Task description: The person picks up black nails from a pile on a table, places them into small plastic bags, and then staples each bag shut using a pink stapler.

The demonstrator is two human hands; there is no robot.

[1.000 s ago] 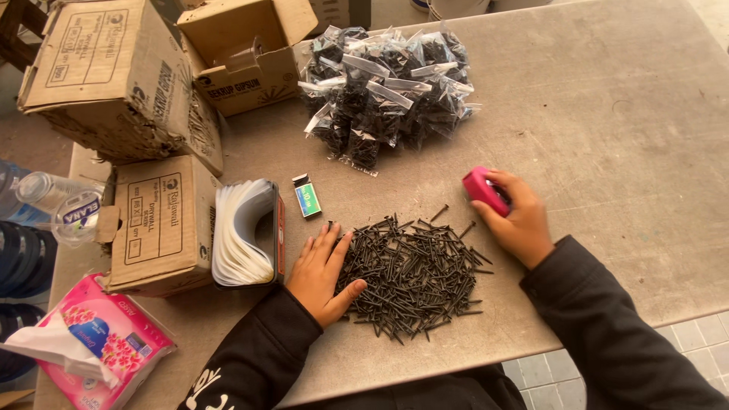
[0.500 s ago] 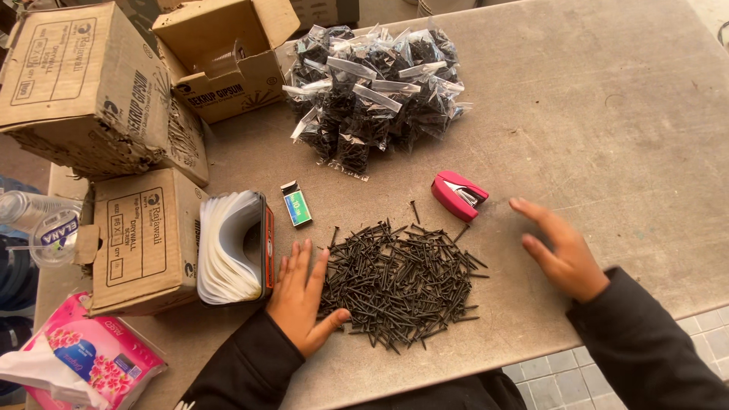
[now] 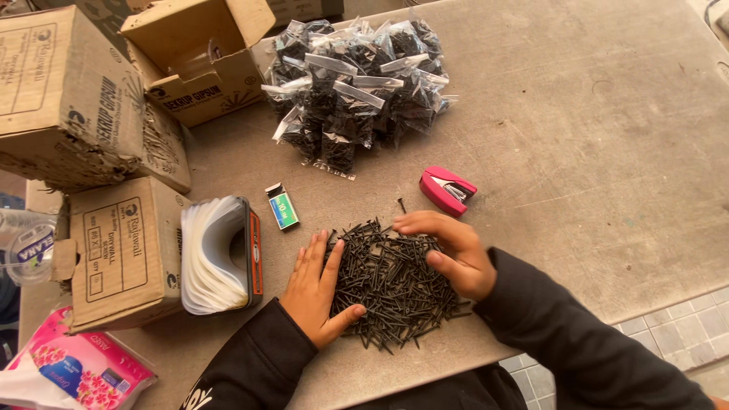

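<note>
Since half a second ago, right hand (image 3: pixel 452 254) has crossed leftward onto the loose heap of black screws (image 3: pixel 391 285) at lower centre, fingers cupped. Left hand (image 3: pixel 317 288), flat and spread, braces the heap's left edge. Beyond, upper right, lies a pink stapler (image 3: pixel 446 190).

Brown cardboard boxes (image 3: pixel 114 254) stand left; clear bagged packets (image 3: pixel 353 87) heap behind; perhaps a tissue pack (image 3: pixel 72 372), pink, bottom-left.

both hands lie low in the frame's centre, left hand (image 3: pixel 317 285) flat with fingers together, right hand (image 3: pixel 448 250) cupped, palm down.
</note>
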